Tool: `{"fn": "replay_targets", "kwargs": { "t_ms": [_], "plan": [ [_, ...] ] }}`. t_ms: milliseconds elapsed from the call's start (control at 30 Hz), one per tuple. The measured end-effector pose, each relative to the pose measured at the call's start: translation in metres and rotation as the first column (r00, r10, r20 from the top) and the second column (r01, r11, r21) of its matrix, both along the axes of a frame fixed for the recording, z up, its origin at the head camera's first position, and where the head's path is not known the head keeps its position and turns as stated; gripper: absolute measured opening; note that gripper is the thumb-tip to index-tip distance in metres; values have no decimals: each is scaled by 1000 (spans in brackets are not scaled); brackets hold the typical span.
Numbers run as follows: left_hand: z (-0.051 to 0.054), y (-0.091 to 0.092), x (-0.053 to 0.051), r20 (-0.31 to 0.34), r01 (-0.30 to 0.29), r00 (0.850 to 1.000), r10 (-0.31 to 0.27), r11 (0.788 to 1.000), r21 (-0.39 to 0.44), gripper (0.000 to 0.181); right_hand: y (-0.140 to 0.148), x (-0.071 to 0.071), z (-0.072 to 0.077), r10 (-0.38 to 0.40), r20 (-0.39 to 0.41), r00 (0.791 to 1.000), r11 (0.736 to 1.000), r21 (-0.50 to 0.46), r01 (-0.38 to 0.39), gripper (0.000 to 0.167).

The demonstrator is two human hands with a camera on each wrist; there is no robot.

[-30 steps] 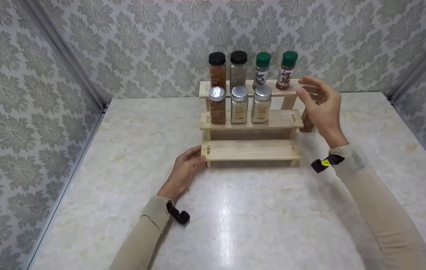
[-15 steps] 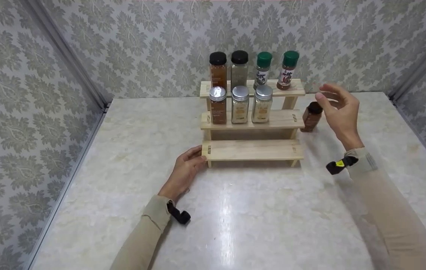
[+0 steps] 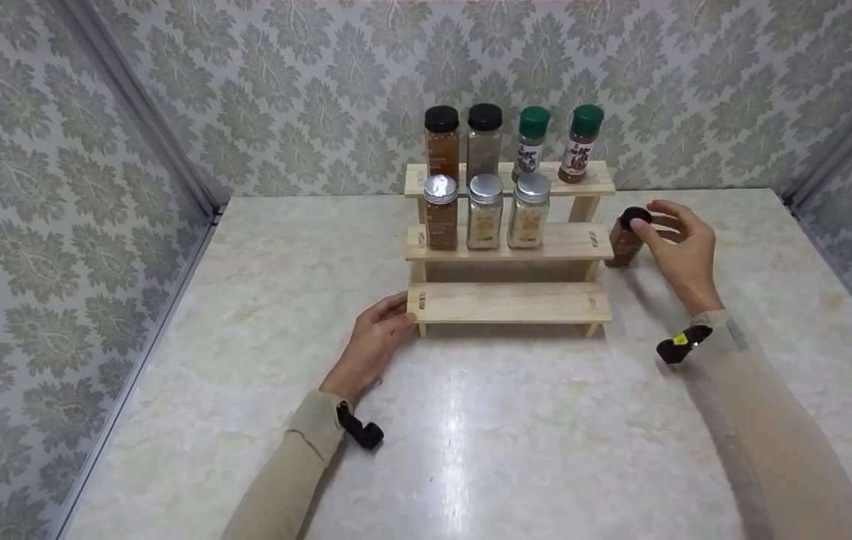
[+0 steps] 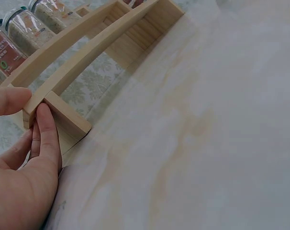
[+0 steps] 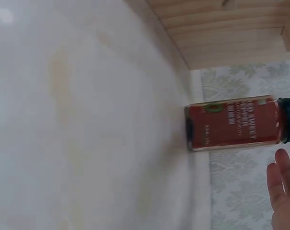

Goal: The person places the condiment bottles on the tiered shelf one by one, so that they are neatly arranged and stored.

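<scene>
A three-tiered wooden spice rack (image 3: pixel 508 301) stands on the table. My left hand (image 3: pixel 373 346) pinches the left front end of its lowest shelf; in the left wrist view the thumb lies above the board (image 4: pixel 63 79) and fingers below. Right of the rack, a spice bottle (image 3: pixel 625 244) with red-brown contents and a black cap stands upright on the table. My right hand (image 3: pixel 685 251) is at its cap, with the thumb before it and the fingers behind. In the right wrist view the label reads "red sweet pepper", and the visible fingers (image 5: pixel 284 175) are straight, beside the cap.
Two black-capped bottles (image 3: pixel 442 142) and two green-capped bottles (image 3: pixel 576 154) stand on the top shelf. On the middle shelf are three silver-capped jars (image 3: pixel 485 217), toward its left. Patterned wall panels (image 3: pixel 366 82) rise behind the marble-look table (image 3: pixel 283 255).
My right hand has moved from the top shelf's right end, out to the right, then down to the black-capped bottle beside the rack. My left hand keeps its hold on the lowest shelf.
</scene>
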State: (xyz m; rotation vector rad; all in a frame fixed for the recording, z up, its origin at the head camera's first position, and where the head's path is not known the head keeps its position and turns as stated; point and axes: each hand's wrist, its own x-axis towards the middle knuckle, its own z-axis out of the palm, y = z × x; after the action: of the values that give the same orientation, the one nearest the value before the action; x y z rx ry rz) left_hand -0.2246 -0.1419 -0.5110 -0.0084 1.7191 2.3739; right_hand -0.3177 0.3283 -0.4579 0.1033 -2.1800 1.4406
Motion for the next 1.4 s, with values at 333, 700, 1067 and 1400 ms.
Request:
{"fn": "replay_targets", "kwargs": {
  "t_ms": [333,700,1067,1400],
  "plan": [
    [-3,3,2,-10,25,1000,-25,1000,-2,56,6,0,-17,-33,103,994,999,-31,37,54],
    [-2,5,4,0,11,1000,-11,1000,-23,57,-7,17,-1,1,104,995,997,-72,7,52],
    [-1,4,2,-6,9,1000,-10,1000,-16,57,-10,11,-5,-44,105,993,999,20,42,49],
    [1,0,1,-12,0,1000,1,1000,32,56,-16,12,17,-37,82,996,999,13,36,48]
  ]
}}
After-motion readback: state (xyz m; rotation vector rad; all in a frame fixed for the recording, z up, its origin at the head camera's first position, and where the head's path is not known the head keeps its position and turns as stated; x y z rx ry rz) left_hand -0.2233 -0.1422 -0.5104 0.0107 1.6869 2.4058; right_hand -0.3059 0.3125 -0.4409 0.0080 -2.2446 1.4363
